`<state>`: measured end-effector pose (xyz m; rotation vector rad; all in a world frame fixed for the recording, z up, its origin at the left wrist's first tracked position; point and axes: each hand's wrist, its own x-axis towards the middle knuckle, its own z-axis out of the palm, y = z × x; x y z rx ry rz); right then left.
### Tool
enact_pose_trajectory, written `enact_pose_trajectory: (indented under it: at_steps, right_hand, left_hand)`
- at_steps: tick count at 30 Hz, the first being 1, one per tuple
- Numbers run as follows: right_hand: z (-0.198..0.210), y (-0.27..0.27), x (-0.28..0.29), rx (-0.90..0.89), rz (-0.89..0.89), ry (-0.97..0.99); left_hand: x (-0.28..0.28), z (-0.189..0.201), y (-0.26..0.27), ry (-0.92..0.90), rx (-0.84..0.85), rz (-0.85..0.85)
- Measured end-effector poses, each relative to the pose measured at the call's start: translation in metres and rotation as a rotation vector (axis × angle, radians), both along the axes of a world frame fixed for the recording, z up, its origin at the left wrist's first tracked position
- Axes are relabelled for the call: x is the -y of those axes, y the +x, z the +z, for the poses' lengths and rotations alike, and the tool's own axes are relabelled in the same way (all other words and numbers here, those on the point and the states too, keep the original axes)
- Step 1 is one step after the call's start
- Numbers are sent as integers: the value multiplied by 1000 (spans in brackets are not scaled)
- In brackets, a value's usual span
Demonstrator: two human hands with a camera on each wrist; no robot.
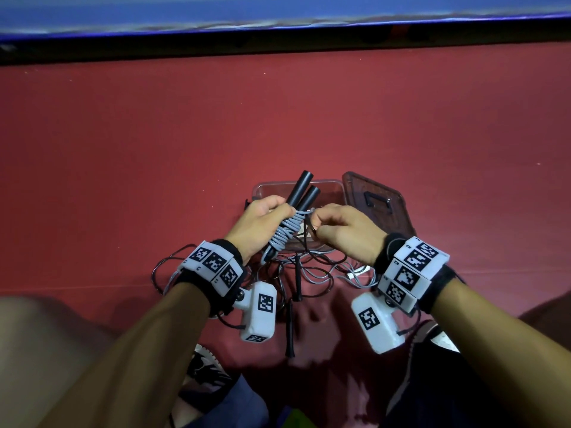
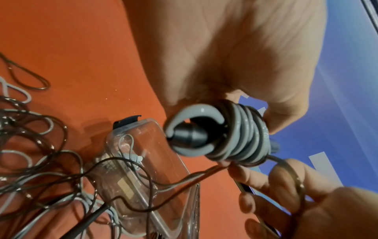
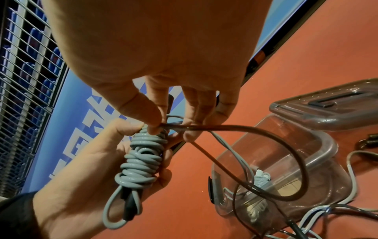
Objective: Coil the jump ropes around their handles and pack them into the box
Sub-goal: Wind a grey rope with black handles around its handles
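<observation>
Left hand (image 1: 258,225) fingers curl round the paired black handles (image 1: 301,193), thumb on the grey coil (image 3: 141,155) wound over them. Right hand (image 1: 343,233) thumb and forefinger pinch a dark cord (image 3: 225,127) just above the top turn. Winding looks well along, last turns unsecured. Beyond the fingers, the clear box (image 3: 325,145) holds one pale bundle; lid (image 1: 375,200) off beside it. Below the wrists, a loose tangle of ropes (image 1: 312,273) remains uncoiled.
</observation>
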<state>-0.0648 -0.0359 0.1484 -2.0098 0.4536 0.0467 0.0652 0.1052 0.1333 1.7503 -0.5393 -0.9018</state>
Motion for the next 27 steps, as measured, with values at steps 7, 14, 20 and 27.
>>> enact_pose_trajectory:
  at_steps: [7, 14, 20, 27]
  right_hand:
    - [-6, 0, 4, -72, -110, -12]
    - [-6, -2, 3, -70, -110, 12]
    - [4, -3, 5, 25, -80, 96]
    - [3, -3, 9, 135, -164, 107]
  left_hand:
    - [0, 3, -1, -5, -15, -21]
    - [-1, 6, -3, -10, 5, -27]
    - [-1, 8, 1, 7, 32, -5]
    - [-1, 5, 5, 4, 30, 7]
